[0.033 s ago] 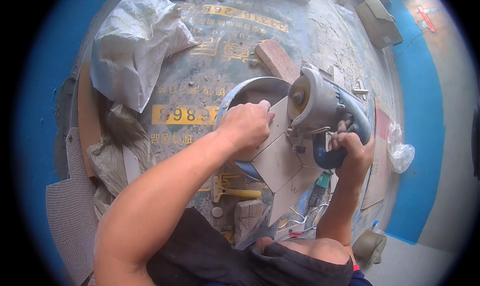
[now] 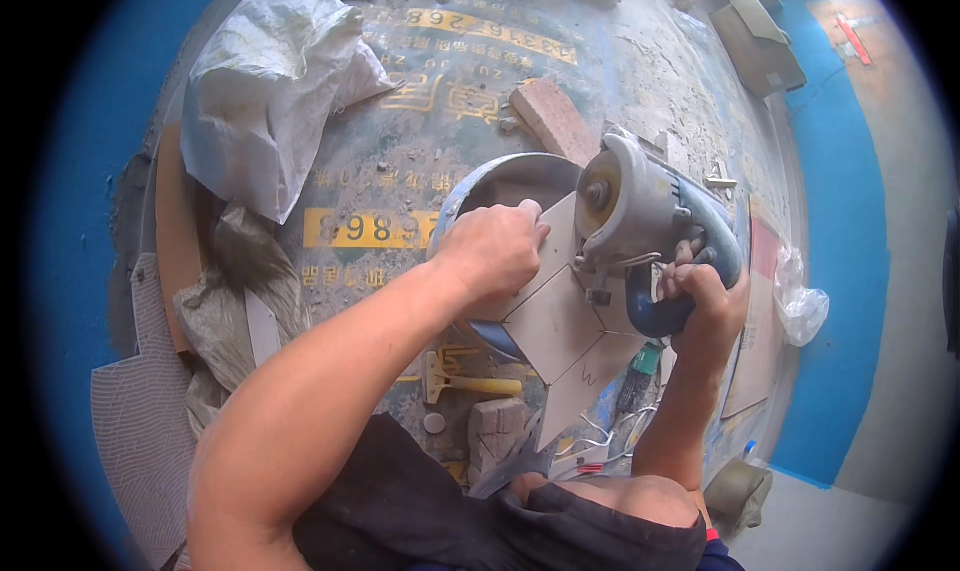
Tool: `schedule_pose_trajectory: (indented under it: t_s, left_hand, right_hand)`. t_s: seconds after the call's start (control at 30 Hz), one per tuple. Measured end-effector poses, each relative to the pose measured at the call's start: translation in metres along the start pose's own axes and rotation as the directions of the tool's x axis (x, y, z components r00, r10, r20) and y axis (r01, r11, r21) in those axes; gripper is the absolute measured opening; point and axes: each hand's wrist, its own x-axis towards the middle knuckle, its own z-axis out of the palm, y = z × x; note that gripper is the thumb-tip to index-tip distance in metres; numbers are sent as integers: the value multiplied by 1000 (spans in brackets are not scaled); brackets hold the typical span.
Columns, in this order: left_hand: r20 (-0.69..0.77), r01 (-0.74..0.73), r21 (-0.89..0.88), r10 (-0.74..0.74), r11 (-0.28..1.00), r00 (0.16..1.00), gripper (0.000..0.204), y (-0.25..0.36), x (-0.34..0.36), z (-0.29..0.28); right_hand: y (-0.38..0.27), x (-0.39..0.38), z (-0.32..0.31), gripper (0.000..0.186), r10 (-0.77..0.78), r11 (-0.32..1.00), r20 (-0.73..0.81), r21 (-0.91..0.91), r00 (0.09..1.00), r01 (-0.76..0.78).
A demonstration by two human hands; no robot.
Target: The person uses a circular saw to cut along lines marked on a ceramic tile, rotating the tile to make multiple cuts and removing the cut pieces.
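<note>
My left hand is closed on the upper left edge of a beige tile with dark pencil lines drawn across it. The tile lies tilted over a round bucket, and its pointed lower end reaches toward my lap. My right hand is wrapped round the blue rear handle of a handheld tile cutter. The cutter's grey guard and round hub face left, and its base is against or just above the tile's right part. The blade's lower edge is hidden, so whether it touches the tile cannot be seen.
A yellow-handled scraper and a stone block lie near my knees. Beyond the bucket is a reddish brick. A white sack stands far left. White cable and a green-and-black tool lie below the cutter.
</note>
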Motion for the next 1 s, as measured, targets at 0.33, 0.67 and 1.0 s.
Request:
schedule_pose_trajectory:
  t_s: [0.33,0.67,1.0]
  left_hand:
    - [-8,-9,-9,9,1000,1000,31,0,2,-1]
    - [-1,-9,7,9,1000,1000,31,1,7,-1]
    - [15,5,11,-6,1000,1000,32,4,7,-5]
  right_hand:
    - [-2,6,-6,31,57,998,49,-44,997,-55]
    - [-7,10,-4,29,86,996,47,-31,995,-85]
    - [-9,12,-4,29,101,994,28,-47,994,-100]
